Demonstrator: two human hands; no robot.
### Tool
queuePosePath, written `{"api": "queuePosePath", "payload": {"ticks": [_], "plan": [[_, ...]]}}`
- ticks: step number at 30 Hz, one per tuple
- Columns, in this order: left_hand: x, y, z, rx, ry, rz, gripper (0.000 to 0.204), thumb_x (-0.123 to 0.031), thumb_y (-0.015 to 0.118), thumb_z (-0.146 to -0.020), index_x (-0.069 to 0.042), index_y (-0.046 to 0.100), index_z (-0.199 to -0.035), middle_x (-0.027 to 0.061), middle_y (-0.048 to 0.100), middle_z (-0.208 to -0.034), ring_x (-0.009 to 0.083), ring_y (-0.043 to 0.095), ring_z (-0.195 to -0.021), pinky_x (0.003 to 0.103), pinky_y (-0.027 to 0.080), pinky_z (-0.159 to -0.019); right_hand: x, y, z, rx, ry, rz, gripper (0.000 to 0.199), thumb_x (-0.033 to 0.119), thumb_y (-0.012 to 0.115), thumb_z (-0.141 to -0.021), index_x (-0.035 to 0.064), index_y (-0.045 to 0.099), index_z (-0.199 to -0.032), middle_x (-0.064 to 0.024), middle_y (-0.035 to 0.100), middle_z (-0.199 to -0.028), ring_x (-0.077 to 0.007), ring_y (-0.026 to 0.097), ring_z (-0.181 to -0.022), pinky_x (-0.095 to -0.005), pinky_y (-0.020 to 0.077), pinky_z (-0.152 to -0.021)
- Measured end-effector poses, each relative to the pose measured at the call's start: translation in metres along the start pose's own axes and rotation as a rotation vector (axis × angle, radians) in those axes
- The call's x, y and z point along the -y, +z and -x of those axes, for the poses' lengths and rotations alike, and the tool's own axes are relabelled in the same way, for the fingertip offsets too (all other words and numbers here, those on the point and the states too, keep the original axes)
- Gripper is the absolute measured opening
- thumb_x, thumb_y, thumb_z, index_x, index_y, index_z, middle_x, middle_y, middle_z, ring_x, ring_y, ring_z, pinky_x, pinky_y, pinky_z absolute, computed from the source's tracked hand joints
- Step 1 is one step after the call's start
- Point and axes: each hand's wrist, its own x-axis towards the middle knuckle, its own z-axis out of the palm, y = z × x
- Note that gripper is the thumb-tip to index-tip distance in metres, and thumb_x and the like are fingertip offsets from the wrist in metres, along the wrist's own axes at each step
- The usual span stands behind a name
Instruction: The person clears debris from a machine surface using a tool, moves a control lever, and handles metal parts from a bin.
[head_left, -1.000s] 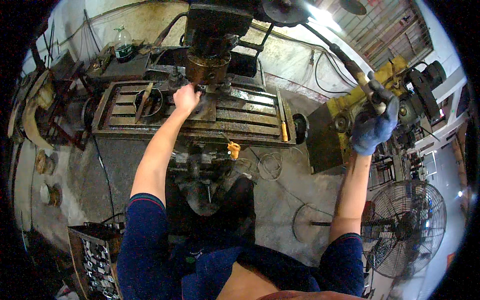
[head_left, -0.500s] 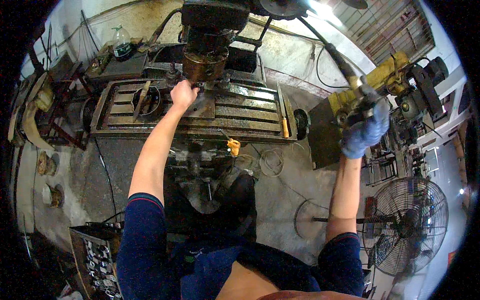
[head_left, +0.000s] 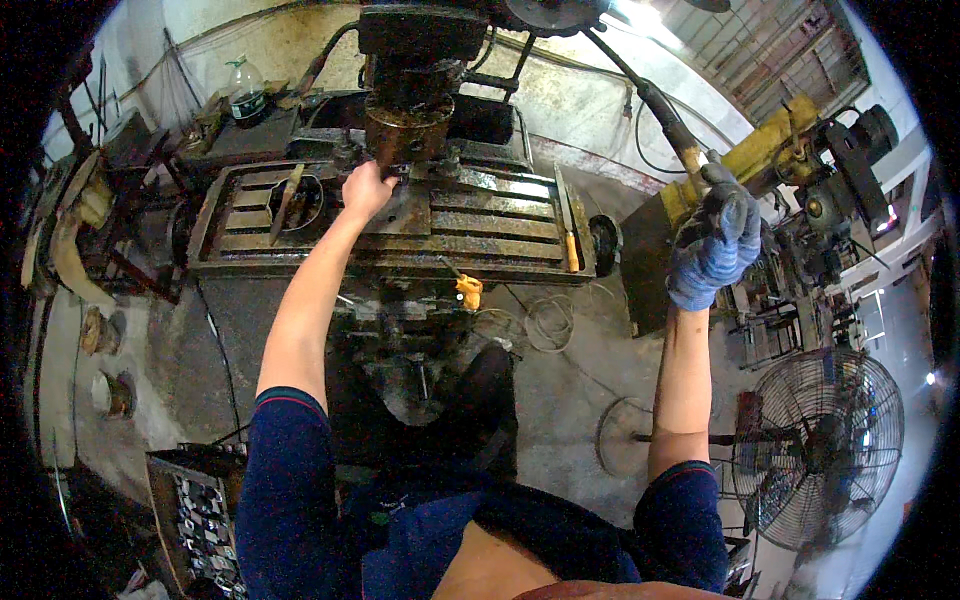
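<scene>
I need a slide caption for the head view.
Bare left hand near the spindle head, blue-gloved right hand gripping a long lever.

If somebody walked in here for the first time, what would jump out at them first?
Probably the gloved right hand, closed around the end of a long lever at upper right. Next, the bare left hand by the lower end of the dark machine head, over the slotted metal table; what it grips, if anything, is hidden. The big round fan at lower right also stands out.

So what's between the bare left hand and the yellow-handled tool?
In the head view: a flat metal plate, then the slotted top of the machine table.
</scene>
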Motion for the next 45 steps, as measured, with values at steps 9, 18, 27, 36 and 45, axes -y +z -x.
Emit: {"api": "queuePosePath", "payload": {"ticks": [9,18,27,36,45], "plan": [[0.036,-0.128,0.086,-0.272,0.214,-0.125,0.037,-0.024,0.061,-0.076,-0.013,0.054,-0.11,0.0111,0.06,-0.09,0.0313,0.056,-0.083,0.039,0.044,-0.071,0.004,-0.009,0.003,-0.086,-0.065,0.032,0.021,0.018,0.048,-0.081,0.0011,0.06,-0.081,-0.0132,0.062,-0.089,-0.0237,0.057,-0.086,-0.0347,0.0414,-0.08],[0.14,-0.137,0.081,-0.106,0.393,-0.419,0.062,-0.033,0.056,-0.081,-0.011,0.032,-0.134,0.016,0.053,-0.114,0.0305,0.056,-0.091,0.039,0.048,-0.071,0.009,0.016,-0.003,-0.13,0.01,0.007,0.011,0.007,0.068,-0.071,0.0052,0.063,-0.08,-0.0018,0.063,-0.076,-0.0081,0.056,-0.071,-0.0235,0.0462,-0.064],[0.165,-0.122,0.062,-0.06,0.554,-0.474,0.046,-0.024,0.052,-0.084,-0.005,0.044,-0.126,0.0083,0.048,-0.05,0.0209,0.028,-0.035,0.036,0.026,-0.036,0.0,0.007,-0.009,-0.114,0.097,-0.146,0.011,0.011,0.069,-0.071,0.0034,0.061,-0.072,-0.0027,0.058,-0.066,-0.0082,0.051,-0.063,-0.0254,0.0429,-0.059],[0.176,-0.109,0.047,-0.07,0.13,-0.112,0.043,-0.028,0.046,-0.089,0.0,0.047,-0.121,0.0206,0.056,-0.11,0.0347,0.056,-0.095,0.038,0.044,-0.08,-0.01,0.005,-0.015,-0.115,0.061,-0.156,0.01,0.01,0.067,-0.071,0.0037,0.06,-0.07,-0.0029,0.059,-0.066,-0.0085,0.052,-0.064,-0.0252,0.0432,-0.059],[0.057,-0.127,0.134,-0.085,-0.376,0.86,0.037,-0.024,0.054,-0.086,0.0,0.053,-0.114,0.0074,0.058,-0.087,0.0158,0.056,-0.072,0.029,0.046,-0.059,-0.016,0.002,0.011,-0.117,0.18,-0.319,0.02,0.008,0.066,-0.069,0.0057,0.065,-0.088,-0.0015,0.064,-0.081,-0.0114,0.056,-0.072,-0.025,0.047,-0.064]]}}
